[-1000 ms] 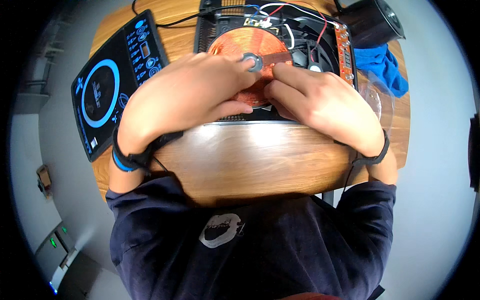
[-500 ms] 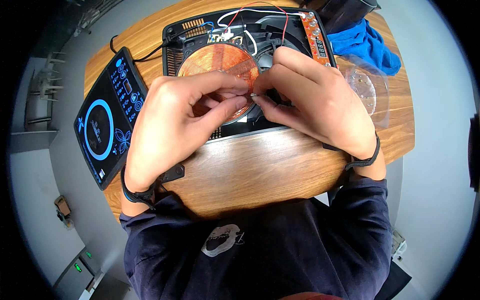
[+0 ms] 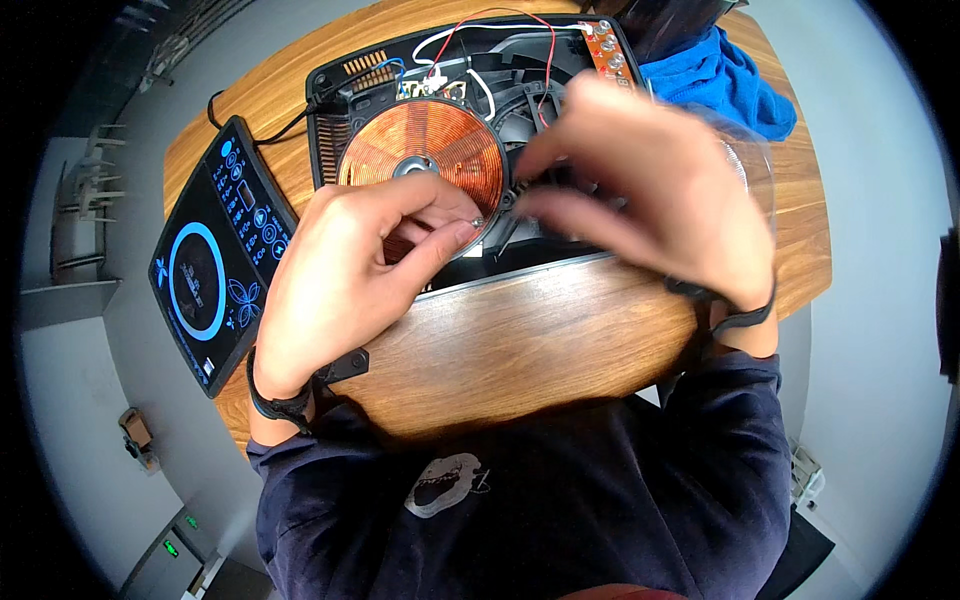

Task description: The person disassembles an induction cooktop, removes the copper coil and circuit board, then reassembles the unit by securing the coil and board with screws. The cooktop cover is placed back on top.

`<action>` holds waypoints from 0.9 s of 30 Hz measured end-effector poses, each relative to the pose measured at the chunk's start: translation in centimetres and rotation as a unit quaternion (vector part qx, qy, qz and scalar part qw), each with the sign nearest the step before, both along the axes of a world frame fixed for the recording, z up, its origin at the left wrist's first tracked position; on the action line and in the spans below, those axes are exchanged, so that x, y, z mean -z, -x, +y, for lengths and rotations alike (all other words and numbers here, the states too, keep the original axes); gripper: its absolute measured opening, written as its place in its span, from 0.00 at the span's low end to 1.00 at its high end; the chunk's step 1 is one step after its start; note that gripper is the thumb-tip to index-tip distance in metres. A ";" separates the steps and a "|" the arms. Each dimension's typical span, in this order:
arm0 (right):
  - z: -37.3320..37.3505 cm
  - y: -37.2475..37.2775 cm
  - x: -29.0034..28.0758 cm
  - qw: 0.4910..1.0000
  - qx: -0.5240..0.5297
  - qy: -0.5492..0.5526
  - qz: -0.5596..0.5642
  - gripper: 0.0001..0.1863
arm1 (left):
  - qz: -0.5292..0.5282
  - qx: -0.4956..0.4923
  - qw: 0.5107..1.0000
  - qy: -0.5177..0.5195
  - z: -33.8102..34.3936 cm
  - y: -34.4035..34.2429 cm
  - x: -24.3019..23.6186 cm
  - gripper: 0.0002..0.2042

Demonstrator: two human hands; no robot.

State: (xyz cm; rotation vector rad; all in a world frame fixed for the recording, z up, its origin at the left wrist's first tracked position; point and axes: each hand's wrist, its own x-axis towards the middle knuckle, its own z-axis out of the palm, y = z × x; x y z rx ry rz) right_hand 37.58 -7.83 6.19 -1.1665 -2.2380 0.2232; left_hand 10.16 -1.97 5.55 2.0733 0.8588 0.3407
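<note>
An induction cooker base (image 3: 318, 135) lies opened, its round copper coil (image 3: 455, 135) uncovered. Over the coil's near edge, my left hand (image 3: 350, 240) is closed in a pinch on a small shiny metal screw (image 3: 477, 222), whose shape barely shows. To its right, my right hand (image 3: 660, 190) hovers over the dark fan area, thumb and fingers smeared by motion. Whether anything sits in its fingertips cannot be made out. At the base's far right, an orange circuit board (image 3: 606, 50) is partly hidden by that hand.
The cooker's black glass top panel (image 3: 215, 300) lies at the left, joined by a black cable (image 3: 285, 133). A blue cloth (image 3: 720, 85) and a clear plastic container (image 3: 745, 155) are at the right. A small black part (image 3: 347, 366) lies beside my left wrist.
My hands have come apart: the right has drawn back to the right, while the left keeps its pinch, a little lower in view. More of the coil shows.
</note>
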 end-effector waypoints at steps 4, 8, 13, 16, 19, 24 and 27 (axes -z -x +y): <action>0.4 -6.4 -0.6 0.980 0.165 0.010 -0.108 0.08 | 0.055 0.061 0.992 -0.097 1.3 0.2 0.4 0.06; 0.8 -13.8 4.0 0.955 0.168 0.169 -0.177 0.08 | 0.082 0.088 0.979 -0.163 1.2 0.7 1.1 0.07; 1.9 -14.2 4.7 0.900 0.223 0.318 -0.198 0.10 | 0.110 0.091 0.977 -0.160 1.2 0.9 1.2 0.07; 1.7 -15.5 4.9 0.890 0.271 0.295 -0.218 0.14 | 0.110 0.095 0.975 -0.166 1.2 0.9 1.2 0.06; 1.4 -17.3 5.8 0.894 0.276 0.261 -0.238 0.12 | 0.092 0.086 0.976 -0.178 1.1 0.9 1.4 0.04; 2.8 -13.7 5.9 0.884 0.252 0.324 -0.224 0.12 | 0.077 0.056 0.983 -0.157 1.3 0.7 1.4 0.04; 3.0 -13.7 6.5 0.882 0.243 0.308 -0.261 0.18 | 0.078 0.064 0.981 -0.163 1.7 0.9 1.2 0.06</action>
